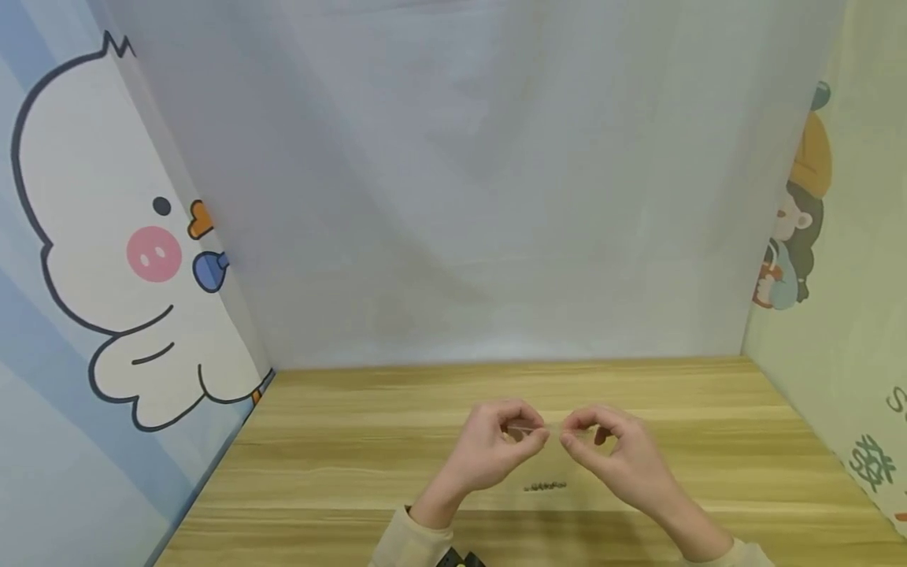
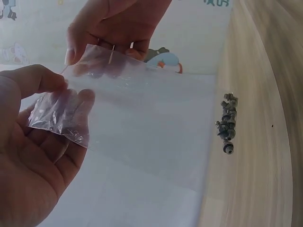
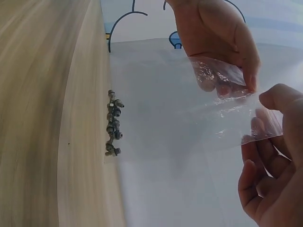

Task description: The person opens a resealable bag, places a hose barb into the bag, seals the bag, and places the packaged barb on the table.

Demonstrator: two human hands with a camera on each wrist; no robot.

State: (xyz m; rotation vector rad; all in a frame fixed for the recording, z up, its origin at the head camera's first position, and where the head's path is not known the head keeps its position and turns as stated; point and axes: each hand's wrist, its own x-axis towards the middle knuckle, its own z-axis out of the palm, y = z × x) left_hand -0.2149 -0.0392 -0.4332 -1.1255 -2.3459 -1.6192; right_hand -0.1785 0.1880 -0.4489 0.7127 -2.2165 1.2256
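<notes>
A clear plastic bag (image 2: 151,109) hangs between the two hands, hard to make out in the head view. My left hand (image 1: 496,445) pinches its top edge between thumb and index finger. At the other top corner, my right hand (image 1: 627,453) pinches the plastic the same way. Small dark metal pieces, like screws or fittings (image 3: 113,124), lie in a row along the bag's bottom; the head view shows these pieces (image 1: 546,487) below and between the hands. Whether the bag's mouth is parted cannot be told.
Beneath the hands is a wood-grain table (image 1: 340,449). A pale grey sheet (image 1: 453,189) rises behind it, with cartoon-printed panels at left and right. A black device (image 1: 460,559) sits near the left sleeve (image 1: 411,539).
</notes>
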